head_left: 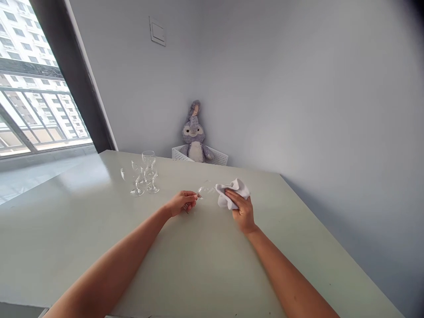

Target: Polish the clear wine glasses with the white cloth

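In the head view, the fingers of the left hand [183, 202] are closed around the stem of a clear, smooth wine glass [207, 188] above the pale, glossy counter [198, 256], its long axis lying roughly sideways and its rounded bowl pointing right. The fingers of the right hand [243, 212] grip a soft, crumpled white cloth [232, 193] just beside the bowl (whether they touch, I cannot tell), while more clear stemmed glasses [151, 174] stand upright to the left.

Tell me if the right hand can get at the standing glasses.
Probably not easily: the right hand holds a cloth, and the left hand, gripping another glass, lies between it and the standing glasses.
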`<act>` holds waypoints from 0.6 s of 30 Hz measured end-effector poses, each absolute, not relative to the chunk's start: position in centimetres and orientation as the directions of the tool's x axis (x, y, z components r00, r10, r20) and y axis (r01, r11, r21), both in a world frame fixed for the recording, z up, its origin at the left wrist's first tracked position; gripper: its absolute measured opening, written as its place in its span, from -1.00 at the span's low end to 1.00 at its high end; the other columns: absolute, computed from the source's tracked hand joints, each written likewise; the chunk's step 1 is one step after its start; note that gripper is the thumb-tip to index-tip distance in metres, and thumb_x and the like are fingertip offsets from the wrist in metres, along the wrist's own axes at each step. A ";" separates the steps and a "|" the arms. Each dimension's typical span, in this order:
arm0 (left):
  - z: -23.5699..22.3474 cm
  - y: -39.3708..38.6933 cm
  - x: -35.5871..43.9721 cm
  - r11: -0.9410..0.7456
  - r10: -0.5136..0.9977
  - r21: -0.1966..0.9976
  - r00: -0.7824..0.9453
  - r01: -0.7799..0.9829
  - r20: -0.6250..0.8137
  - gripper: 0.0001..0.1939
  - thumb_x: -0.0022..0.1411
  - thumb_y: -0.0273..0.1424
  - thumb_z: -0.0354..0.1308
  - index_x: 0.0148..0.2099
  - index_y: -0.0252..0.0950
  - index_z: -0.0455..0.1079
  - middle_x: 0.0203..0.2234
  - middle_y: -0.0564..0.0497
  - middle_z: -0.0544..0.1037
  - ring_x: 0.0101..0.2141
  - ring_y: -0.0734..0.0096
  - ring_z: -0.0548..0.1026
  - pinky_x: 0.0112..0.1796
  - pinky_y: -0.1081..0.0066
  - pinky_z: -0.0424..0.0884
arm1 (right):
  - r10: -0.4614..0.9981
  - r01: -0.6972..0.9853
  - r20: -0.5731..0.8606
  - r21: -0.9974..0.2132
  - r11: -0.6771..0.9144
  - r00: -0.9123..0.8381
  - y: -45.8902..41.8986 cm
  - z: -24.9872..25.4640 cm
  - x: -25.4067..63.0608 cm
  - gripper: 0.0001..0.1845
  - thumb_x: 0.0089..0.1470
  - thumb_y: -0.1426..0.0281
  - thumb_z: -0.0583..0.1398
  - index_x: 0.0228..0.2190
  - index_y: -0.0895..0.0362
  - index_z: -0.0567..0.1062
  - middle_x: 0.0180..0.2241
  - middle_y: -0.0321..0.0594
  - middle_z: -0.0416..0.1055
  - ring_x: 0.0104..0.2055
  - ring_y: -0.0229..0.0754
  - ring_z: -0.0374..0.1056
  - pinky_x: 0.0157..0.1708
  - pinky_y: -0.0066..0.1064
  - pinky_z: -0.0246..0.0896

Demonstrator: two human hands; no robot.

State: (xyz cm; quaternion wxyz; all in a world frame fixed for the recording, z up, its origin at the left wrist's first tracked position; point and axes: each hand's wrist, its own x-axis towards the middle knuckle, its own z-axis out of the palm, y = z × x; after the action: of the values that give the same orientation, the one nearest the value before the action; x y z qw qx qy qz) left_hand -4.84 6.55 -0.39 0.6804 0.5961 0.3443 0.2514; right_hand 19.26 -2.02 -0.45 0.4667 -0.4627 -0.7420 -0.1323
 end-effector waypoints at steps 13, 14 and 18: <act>-1.1 1.1 -0.7 -0.647 0.709 0.616 0.651 0.449 0.271 -0.85 0.05 -0.35 0.04 -0.50 -0.26 0.35 -0.70 0.10 0.26 -0.62 0.52 0.20 -0.51 0.50 0.07 | 0.813 0.798 0.574 -0.445 0.405 -0.093 -2.6 -0.4 16.6 -0.72 0.09 0.31 0.03 -0.40 0.11 0.51 -0.40 -0.17 0.46 -0.32 -0.16 0.31 -0.26 -0.33 0.16; -1.2 1.0 -0.7 -0.701 0.669 0.570 0.673 0.428 0.317 -0.87 0.07 -0.34 0.04 -0.42 -0.23 0.39 -0.67 0.09 0.30 -0.60 0.49 0.23 -0.50 0.50 0.09 | 0.885 0.713 0.465 -0.619 0.331 -0.008 -2.4 -0.3 17.1 -0.68 0.08 0.26 0.03 -0.52 0.13 0.49 -0.52 -0.20 0.42 -0.43 -0.20 0.29 -0.38 -0.38 0.16; -2.2 1.0 -0.4 -0.676 0.699 0.627 0.608 0.388 0.377 -0.77 0.13 -0.30 0.02 -0.15 -0.13 0.38 -0.55 0.04 0.41 -0.52 0.41 0.33 -0.41 0.47 0.17 | 0.993 0.113 0.034 -0.993 0.021 0.115 -1.5 -0.5 18.4 -0.56 0.01 0.07 0.04 -0.63 0.15 0.37 -0.71 -0.30 0.25 -0.62 -0.25 0.19 -0.60 -0.41 0.10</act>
State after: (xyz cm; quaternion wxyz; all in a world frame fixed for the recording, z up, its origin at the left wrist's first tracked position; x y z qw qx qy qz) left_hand -0.42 1.00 -2.16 0.2502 0.8609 0.3155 0.3109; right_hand 18.43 -1.54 -0.48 0.5064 -0.5485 -0.5041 0.4342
